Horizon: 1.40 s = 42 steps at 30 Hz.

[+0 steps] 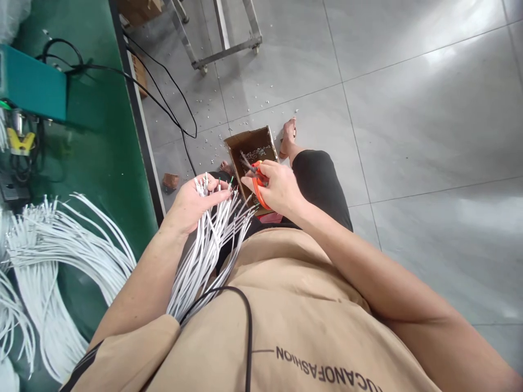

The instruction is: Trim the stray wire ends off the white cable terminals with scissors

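Note:
My left hand (200, 201) is closed around the upper ends of a bundle of white cables (208, 245), thumb across the front. Green wire tips show at a few of the cable ends. The rest of the bundle hangs down over my lap. My right hand (278, 188) grips scissors (258, 190) with orange handles, just right of the cable ends. Their dark blades point up and left, over an open cardboard box (245, 139) with small bits in it. Whether the blades are apart is hard to tell.
On the left is a green workbench (98, 136) with more white cable bundles (53, 272) and a teal machine (32, 81). Black cords (163, 103) trail off its edge. A wheeled metal frame (229, 51) stands ahead on the tiled floor, among scattered bits.

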### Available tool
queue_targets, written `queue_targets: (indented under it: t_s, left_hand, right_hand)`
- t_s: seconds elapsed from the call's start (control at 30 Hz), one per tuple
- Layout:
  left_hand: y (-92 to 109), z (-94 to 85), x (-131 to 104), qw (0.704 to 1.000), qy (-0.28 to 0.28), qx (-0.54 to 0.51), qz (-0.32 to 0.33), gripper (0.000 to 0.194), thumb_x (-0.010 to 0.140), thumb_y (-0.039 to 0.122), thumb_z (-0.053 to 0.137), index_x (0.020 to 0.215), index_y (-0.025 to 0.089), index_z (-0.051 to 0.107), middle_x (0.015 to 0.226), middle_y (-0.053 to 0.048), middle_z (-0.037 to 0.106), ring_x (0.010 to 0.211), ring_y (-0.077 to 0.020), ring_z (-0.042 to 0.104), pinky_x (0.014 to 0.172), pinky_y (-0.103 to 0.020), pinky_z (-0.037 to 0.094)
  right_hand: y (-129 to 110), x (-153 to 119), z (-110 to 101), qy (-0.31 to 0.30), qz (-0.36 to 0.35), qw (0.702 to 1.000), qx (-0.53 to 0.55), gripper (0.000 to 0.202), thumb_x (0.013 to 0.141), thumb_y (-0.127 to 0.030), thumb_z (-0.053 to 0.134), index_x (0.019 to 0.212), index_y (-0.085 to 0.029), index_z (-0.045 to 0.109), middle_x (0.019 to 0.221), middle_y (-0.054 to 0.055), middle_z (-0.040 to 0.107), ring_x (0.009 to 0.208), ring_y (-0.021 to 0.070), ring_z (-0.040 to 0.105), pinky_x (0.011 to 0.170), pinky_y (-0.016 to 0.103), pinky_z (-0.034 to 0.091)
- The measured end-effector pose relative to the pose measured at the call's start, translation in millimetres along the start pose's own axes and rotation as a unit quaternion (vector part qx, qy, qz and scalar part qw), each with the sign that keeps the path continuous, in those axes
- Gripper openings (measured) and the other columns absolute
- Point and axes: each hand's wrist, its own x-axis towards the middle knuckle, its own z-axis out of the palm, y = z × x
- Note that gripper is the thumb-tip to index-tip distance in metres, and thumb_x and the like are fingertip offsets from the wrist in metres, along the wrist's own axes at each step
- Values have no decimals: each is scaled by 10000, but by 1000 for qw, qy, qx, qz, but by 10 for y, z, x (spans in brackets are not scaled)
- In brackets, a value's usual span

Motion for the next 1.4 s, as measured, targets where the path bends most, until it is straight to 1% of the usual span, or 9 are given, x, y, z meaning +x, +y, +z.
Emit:
queue_targets:
  t_s: [0.1,0.2,0.7,0.83,0.97,1.07,1.13,1.3,1.4]
  left_hand:
    - [-13,6,-1,1000,10,-1,8,391,578,193,759,654,185,375,810,-5,607,707,-110,583,707,-258,464]
    - [-20,5,-3,1000,13,-8,14,384,583,176,759,651,182,381,794,0,601,751,-115,589,738,-255,460]
    - [-25,15,-13,999,33,21,20,377,582,207,760,658,182,391,768,6,606,694,-100,564,708,-250,451]
    - [-23,7,-15,999,40,26,18,378,578,208,755,653,184,385,769,6,610,710,-107,575,726,-258,456]
    - [-14,5,-17,999,36,22,17,370,582,193,754,652,187,390,779,1,621,706,-111,581,715,-256,460]
    - [-6,5,-24,999,28,18,23,366,590,179,752,655,191,392,782,-1,626,721,-121,591,714,-259,465]
    - [11,-10,-38,999,24,25,24,368,598,188,753,656,194,390,819,-13,642,737,-134,603,709,-268,474]
    - [135,-168,-121,992,22,114,41,276,666,307,729,683,178,485,1223,-81,611,1030,-229,600,823,-336,493]
    - [229,-294,-206,969,58,230,75,232,689,330,728,793,180,586,1240,-65,613,1099,-225,568,951,-348,418]
  right_hand:
    - [47,-80,-38,26,-98,970,-220,234,824,-337,542,711,-145,612,773,50,593,749,167,495,744,335,295]
    - [56,-132,-27,16,-134,943,-304,215,854,-301,511,764,-142,626,789,64,603,786,186,498,763,347,279]
    - [53,-115,-20,16,-138,913,-384,375,953,-229,346,761,-142,656,720,87,593,725,199,487,733,364,267]
    - [54,-93,-28,-3,-99,942,-321,376,938,-287,391,707,-142,651,697,68,599,667,164,491,722,342,291]
    - [-48,-15,-32,-34,50,996,-58,400,840,-499,528,685,-148,643,617,10,550,597,116,451,628,274,309]
    - [-153,48,-3,-75,106,978,162,405,765,-549,584,776,-151,657,597,-30,517,578,91,428,592,236,324]
    - [-194,77,38,-95,117,958,244,379,712,-522,639,779,-149,651,589,-43,510,565,80,423,584,225,338]
    - [-155,99,149,-53,130,962,235,286,721,-439,636,715,-153,639,551,-32,499,553,94,436,564,232,352]
    - [-119,87,149,1,126,970,208,266,781,-420,571,758,-164,642,572,-14,521,573,115,466,565,241,369]
